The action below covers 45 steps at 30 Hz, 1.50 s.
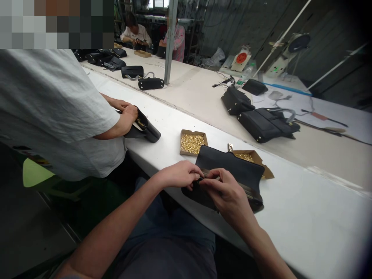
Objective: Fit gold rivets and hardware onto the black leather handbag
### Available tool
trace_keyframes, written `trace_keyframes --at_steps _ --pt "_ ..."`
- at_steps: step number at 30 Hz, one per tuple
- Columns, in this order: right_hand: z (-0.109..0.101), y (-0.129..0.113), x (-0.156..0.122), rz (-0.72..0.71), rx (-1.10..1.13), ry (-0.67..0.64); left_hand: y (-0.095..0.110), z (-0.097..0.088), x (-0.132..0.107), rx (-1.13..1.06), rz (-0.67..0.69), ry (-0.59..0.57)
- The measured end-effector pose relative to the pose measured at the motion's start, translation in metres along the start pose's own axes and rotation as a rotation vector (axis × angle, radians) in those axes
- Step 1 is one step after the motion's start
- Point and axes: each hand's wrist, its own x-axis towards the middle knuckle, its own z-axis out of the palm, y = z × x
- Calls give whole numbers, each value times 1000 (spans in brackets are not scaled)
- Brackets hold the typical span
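Observation:
A black leather bag (232, 170) lies at the near edge of the white table (305, 217), its flap facing me. My left hand (178, 175) is closed in a pinch on the bag's near left edge. My right hand (225, 193) is closed too, its fingers gripping the same edge just right of the left hand. Whether a small part sits between the fingertips is hidden. Two open cardboard boxes of small gold metal pieces stand right behind the bag, one (192, 142) at its left and one (252, 158) partly hidden by it.
A person in a pale shirt (55, 112) stands at my left, hands on another black bag (143, 130). More black bags (267, 124) lie on the beige table beyond. A metal post (171, 38) rises mid-table. Two people sit at the far end.

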Motion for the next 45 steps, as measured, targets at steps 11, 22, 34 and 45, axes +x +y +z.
trace_keyframes --at_steps 11,22,34,45 --pt "16 2 -4 -32 -168 57 -13 -2 -5 19 97 33" --pt "15 -3 6 -32 -54 64 -15 -3 -8 204 285 137" --pt "11 5 11 -76 -88 -42 -16 32 -35 44 188 372" --pt "5 10 11 -61 -13 -67 4 75 -40 106 127 702"
